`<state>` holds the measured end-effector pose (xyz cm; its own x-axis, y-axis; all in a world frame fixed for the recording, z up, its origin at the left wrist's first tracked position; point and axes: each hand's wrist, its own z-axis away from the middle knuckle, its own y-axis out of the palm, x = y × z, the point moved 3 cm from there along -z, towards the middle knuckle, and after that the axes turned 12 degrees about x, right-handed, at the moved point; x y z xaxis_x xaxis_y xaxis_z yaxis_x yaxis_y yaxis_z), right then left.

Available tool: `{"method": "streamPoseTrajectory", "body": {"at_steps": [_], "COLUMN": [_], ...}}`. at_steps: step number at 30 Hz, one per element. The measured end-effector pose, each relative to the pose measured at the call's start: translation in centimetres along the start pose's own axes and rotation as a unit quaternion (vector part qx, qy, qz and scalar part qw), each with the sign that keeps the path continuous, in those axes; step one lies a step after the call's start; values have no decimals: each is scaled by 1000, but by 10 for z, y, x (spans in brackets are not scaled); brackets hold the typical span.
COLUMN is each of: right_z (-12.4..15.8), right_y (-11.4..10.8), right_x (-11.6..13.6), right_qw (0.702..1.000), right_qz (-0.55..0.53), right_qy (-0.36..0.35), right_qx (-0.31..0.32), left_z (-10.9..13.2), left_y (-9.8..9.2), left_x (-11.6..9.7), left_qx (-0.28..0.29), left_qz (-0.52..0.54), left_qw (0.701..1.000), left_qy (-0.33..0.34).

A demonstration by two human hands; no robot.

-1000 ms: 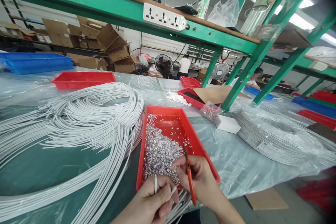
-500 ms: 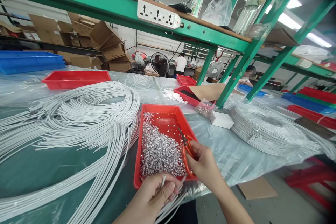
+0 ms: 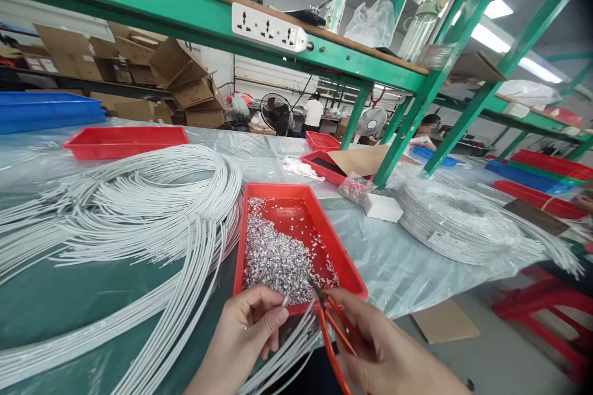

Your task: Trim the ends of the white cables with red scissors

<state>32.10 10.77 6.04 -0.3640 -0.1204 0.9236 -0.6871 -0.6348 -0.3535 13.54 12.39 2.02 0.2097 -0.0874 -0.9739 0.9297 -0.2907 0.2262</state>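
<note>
My left hand [image 3: 248, 330] pinches the end of a thin white cable [image 3: 284, 301] between thumb and forefinger, just over the near edge of a red tray [image 3: 331, 237]. In that tray lies a heap of small, shiny metal pieces [image 3: 273, 253], thickest on its left side. Orange-handled pliers [image 3: 328, 336] are in my right hand [image 3: 377, 342], their dark jaws pointing up and left over the tray's near right part. More white cables [image 3: 282, 358] hang below, between both hands. Whether the jaws hold a metal piece, I cannot tell.
Large coils of white cable [image 3: 185, 197] cover the left of the table. Another wrapped coil [image 3: 456, 222] and a white box [image 3: 382, 208] lie on the right. Behind are a red tray [image 3: 125, 143] and a blue tray [image 3: 46, 112]. A green shelf frame [image 3: 361, 68] crosses above.
My right hand has brought the pliers down and nearer, turning their jaws toward the left. My left hand has shifted slightly left and up, still pinching the cable. The view has swung a little right.
</note>
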Motion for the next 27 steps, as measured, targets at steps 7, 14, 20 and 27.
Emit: {"method": "streamPoseTrajectory", "body": {"at_steps": [7,14,20,27], "right_z": [6,7,9,8], "right_y": [15,12,13,15], "right_x": [6,9,17,23], "right_qw": [993,988,982,976], "right_qz": [105,152,184,218], "right_qy": [40,31,10,-22], "right_qx": [19,29,28,0], "left_z": [4,7,6,6], "left_y": [6,6,3,-1], "left_x": [-4,-8,-5,-2], "left_qx": [14,14,49,41], "left_qz": [21,-43,-85,-39], "left_qw": [1000,999,995,998], "left_qy": [2,27,35,18]}}
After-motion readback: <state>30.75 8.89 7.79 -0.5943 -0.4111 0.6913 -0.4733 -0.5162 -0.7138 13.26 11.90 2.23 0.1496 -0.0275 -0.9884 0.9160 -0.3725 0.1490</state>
